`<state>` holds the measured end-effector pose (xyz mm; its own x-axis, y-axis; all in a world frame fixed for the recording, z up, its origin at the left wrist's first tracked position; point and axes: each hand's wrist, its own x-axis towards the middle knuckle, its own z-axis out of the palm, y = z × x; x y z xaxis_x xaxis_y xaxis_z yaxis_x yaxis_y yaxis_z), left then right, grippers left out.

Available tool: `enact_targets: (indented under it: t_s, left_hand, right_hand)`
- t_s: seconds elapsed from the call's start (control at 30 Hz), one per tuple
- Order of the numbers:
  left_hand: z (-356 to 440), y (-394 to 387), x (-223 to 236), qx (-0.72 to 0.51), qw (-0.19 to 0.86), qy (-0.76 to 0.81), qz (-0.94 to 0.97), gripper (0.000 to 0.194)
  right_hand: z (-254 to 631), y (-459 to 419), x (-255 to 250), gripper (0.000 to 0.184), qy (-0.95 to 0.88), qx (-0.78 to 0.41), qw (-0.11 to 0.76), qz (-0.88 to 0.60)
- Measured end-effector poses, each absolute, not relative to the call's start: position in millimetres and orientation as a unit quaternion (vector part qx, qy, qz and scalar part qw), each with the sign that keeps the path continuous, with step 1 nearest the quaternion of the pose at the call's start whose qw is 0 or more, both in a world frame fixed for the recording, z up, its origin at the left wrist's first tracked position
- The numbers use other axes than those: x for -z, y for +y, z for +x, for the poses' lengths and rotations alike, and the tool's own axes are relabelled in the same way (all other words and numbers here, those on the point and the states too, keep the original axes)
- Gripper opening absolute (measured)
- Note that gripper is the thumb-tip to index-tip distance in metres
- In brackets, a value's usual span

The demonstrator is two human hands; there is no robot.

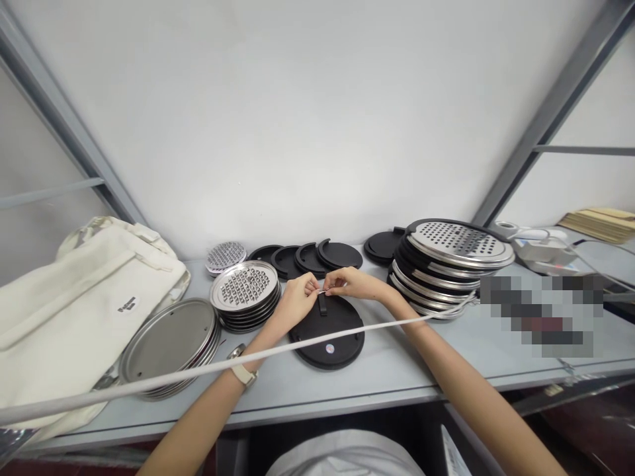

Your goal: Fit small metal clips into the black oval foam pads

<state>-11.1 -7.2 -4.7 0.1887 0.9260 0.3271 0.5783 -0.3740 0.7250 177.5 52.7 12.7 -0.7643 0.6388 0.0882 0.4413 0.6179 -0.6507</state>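
Nearest the camera, slanting white cord [163, 379]. Beyond, flat on grey tabletop [387, 363], round black plastic-looking disc [340, 318]: probably stiff, fairly light, best gripped by the rim. Pinching tiny silvery piece [322, 291] at its far edge, with left hand [300, 293] and right hand [350, 283] nearly closed.

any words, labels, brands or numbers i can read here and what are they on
None reads clearly.
Cream bag: a white label with two lines of dark lettering, too blurred to quote.
Black disc under the hands: a small round sticker, its print too small to read.
Watch: no marking readable.
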Motion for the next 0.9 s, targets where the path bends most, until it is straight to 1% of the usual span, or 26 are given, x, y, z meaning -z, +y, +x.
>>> enact_targets:
  t_s: [0.17,0.33,0.5,0.57,0.7,0.9]
  left_hand:
    - [-14,-10,0,-0.372,0.204,0.49,0.761,0.01]
    - [-13,-11,-2,-0.364,0.184,0.487,0.772,0.013]
    - [-14,-12,-5,-0.331,0.104,0.498,0.794,0.014]
    - [-15,-13,-8,-0.315,0.092,0.504,0.799,0.014]
    - [-15,-14,-11,-0.304,0.102,0.505,0.801,0.013]
    - [-16,-13,-10,-0.32,0.14,0.499,0.793,0.015]
  right_hand:
    - [180,51,-15,0.025,-0.875,-0.343,0.171,-0.295]
    - [179,52,-12,0.024,-0.877,-0.338,0.175,-0.294]
    - [176,51,-11,0.02,-0.867,-0.354,0.189,-0.295]
    - [175,50,-11,0.02,-0.869,-0.345,0.189,-0.301]
    - [174,50,-12,0.02,-0.872,-0.334,0.19,-0.305]
    - [175,51,-10,0.019,-0.875,-0.329,0.196,-0.298]
